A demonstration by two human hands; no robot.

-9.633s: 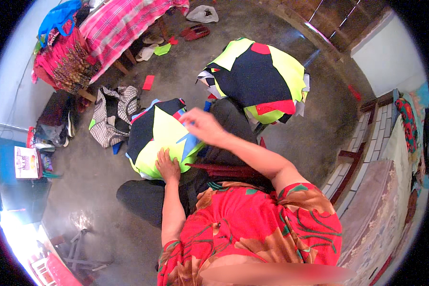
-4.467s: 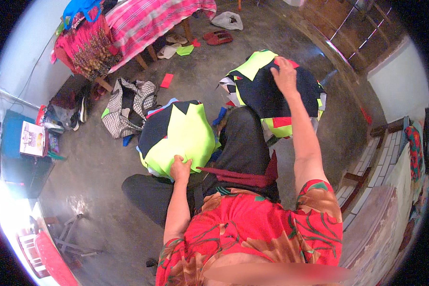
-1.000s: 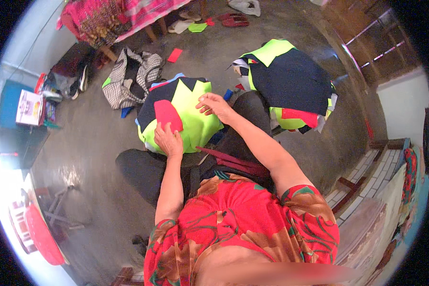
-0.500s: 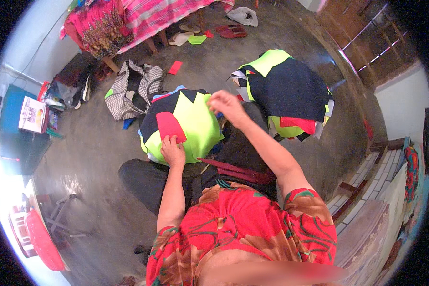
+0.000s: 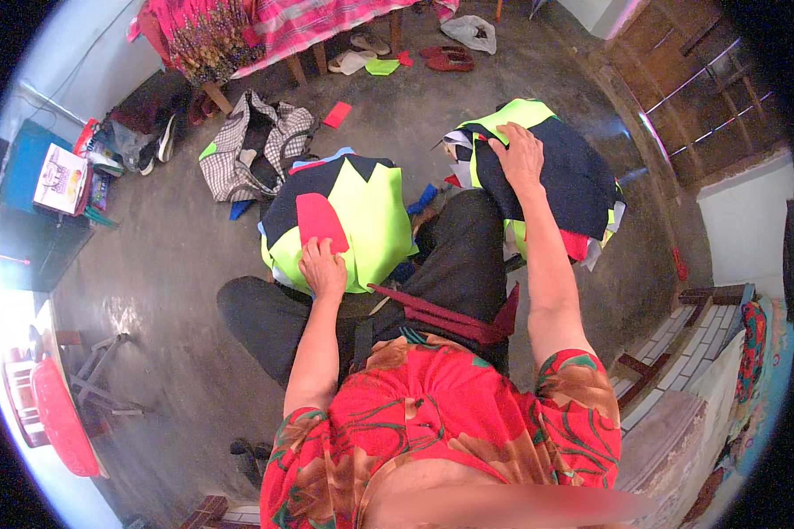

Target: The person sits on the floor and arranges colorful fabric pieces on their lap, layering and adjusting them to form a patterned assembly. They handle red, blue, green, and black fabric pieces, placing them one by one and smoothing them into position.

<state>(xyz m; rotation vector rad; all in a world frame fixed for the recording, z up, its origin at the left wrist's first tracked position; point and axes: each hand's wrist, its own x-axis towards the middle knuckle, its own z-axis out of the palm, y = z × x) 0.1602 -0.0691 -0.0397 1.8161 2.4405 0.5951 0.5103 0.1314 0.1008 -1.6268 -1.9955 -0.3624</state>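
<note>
A rounded heap of cut cloth pieces stands before my crossed legs, with neon yellow cloth (image 5: pixel 375 238) and navy cloth (image 5: pixel 282 212) on top. On it lies a red cloth piece (image 5: pixel 319 218); my left hand (image 5: pixel 325 267) has its fingers closed at the lower edge of that piece. To the right is a second, larger heap, covered by a broad navy cloth (image 5: pixel 573 172) with a neon yellow piece (image 5: pixel 520 113) at its far side. My right hand (image 5: pixel 520 154) rests on this heap where yellow and navy meet, fingers stretched out and apart.
A checked cloth bag (image 5: pixel 238 159) slumps on the floor beyond the near heap, beside a loose red scrap (image 5: pixel 336 115). Maroon cloth strips (image 5: pixel 441 320) lie across my lap. A bed with a pink cover (image 5: pixel 309 31), shoes and a red chair (image 5: pixel 64 419) stand around.
My right hand has moved right, from above the near heap onto the larger heap. My left hand stays at the red cloth piece. The view has shifted slightly.
</note>
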